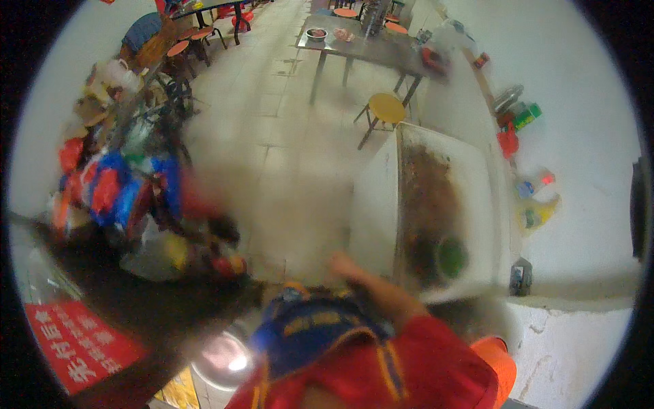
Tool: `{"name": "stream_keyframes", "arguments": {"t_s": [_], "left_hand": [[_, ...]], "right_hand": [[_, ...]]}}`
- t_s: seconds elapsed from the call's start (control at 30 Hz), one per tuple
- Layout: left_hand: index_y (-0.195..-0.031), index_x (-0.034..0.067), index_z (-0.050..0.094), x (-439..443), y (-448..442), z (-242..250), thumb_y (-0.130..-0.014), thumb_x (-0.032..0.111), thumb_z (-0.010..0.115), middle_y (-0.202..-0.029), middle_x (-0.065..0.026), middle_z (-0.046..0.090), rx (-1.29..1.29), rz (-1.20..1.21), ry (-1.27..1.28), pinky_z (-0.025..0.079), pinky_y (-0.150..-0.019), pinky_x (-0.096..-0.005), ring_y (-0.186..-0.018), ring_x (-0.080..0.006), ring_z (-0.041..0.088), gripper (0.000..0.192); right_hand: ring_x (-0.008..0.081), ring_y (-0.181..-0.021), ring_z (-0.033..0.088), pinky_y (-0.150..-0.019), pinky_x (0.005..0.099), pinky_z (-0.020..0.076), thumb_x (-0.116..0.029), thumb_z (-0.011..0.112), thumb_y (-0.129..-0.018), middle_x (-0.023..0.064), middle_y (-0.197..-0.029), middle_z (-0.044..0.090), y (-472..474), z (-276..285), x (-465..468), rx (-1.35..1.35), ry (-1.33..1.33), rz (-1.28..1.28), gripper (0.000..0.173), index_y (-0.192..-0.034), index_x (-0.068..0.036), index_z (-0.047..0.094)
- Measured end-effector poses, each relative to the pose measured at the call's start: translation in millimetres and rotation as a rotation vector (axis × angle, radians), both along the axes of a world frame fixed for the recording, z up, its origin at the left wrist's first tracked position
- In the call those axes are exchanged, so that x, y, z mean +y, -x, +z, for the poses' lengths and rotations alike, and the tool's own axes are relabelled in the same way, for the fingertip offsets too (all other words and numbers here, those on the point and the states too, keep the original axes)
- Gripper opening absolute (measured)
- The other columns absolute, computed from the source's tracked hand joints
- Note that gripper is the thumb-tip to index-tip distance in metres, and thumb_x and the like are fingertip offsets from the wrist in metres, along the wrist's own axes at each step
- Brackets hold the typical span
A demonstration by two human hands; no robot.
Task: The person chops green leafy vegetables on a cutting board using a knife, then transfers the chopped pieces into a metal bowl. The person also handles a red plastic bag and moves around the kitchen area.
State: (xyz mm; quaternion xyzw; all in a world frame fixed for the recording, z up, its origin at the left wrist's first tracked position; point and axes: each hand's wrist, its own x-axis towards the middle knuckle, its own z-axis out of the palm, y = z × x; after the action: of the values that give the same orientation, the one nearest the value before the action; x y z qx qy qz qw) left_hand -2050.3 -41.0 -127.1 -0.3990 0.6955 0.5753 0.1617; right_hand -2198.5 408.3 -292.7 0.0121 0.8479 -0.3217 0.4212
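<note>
My right hand reaches forward over the tiled floor, blurred, at the end of a bare forearm and a red sleeve. Whether its fingers hold anything is not clear. Just to its right stands a white box-like unit with a brown-stained top. A round green object rests at the near end of that top. My left hand is out of view. Below me are a dark blue apron with orange trim and a shiny round metal basin.
A cluttered heap of bags lines the left side. Ahead stand a yellow stool and a metal table bearing a bowl of meat-like pieces. A red sign with writing lies lower left; a wall bounds the right.
</note>
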Motion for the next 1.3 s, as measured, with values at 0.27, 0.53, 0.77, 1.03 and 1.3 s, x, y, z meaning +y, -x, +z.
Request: {"name": "stream_keyframes", "arguments": {"t_s": [0.27, 0.53, 0.77, 1.03, 1.3], "left_hand": [[-0.103, -0.003, 0.056, 82, 281, -45, -0.092, 0.027, 0.058, -0.095, -0.0135, 0.060, 0.048, -0.647, 0.010, 0.054, -0.070, -0.0370, -0.082, -0.0255, 0.062, 0.032], [-0.096, 0.000, 0.058, 112, 645, -196, -0.090, 0.029, 0.059, -0.087, -0.0129, 0.062, 0.089, -1.227, 0.483, 0.052, -0.065, -0.0374, -0.074, -0.0255, 0.063, 0.030], [-0.095, 0.000, 0.059, 333, 1024, 11, -0.095, 0.025, 0.054, -0.069, -0.0066, 0.059, 0.942, -0.800, 0.407, 0.050, -0.056, -0.0304, -0.065, -0.0155, 0.064, 0.026], [-0.115, -0.006, 0.053, 481, 1115, 32, -0.095, 0.015, 0.050, -0.084, -0.0163, 0.066, 0.478, -0.964, -0.335, 0.056, -0.063, -0.0343, -0.077, -0.0234, 0.068, 0.029], [-0.110, -0.005, 0.054, 548, 1304, 14, -0.093, 0.015, 0.052, -0.086, -0.0153, 0.066, 0.470, -0.652, -0.401, 0.056, -0.062, -0.0318, -0.077, -0.0241, 0.068, 0.026]], "right_hand": [[0.0237, -0.059, 0.062, -0.051, 0.0417, 0.0447, -0.019, 0.051, -0.086, 0.0140, -0.068, 0.065, 177, 62, -37, 0.232, 0.443, 0.019, 0.032, -0.061, -0.002, 0.062], [0.0233, -0.063, 0.062, -0.051, 0.0376, 0.0496, -0.018, 0.056, -0.088, 0.0159, -0.082, 0.063, 446, -98, 88, 0.230, 0.472, -0.822, 0.021, -0.096, 0.001, 0.059], [0.0367, -0.092, 0.065, -0.083, 0.0454, 0.0511, -0.024, 0.051, -0.088, 0.0184, -0.104, 0.067, 588, -138, 201, 0.109, -0.191, -0.188, 0.029, -0.098, -0.006, 0.070], [0.0273, -0.076, 0.065, -0.069, 0.0381, 0.0527, -0.026, 0.068, -0.077, 0.0146, -0.091, 0.066, 780, -168, 365, 0.120, -0.037, -0.754, 0.027, -0.095, -0.006, 0.068], [0.0213, -0.062, 0.061, -0.048, 0.0383, 0.0477, -0.017, 0.054, -0.091, 0.0095, -0.072, 0.056, 865, -75, 467, 0.150, 0.188, -1.357, 0.014, -0.089, -0.004, 0.059]]}}
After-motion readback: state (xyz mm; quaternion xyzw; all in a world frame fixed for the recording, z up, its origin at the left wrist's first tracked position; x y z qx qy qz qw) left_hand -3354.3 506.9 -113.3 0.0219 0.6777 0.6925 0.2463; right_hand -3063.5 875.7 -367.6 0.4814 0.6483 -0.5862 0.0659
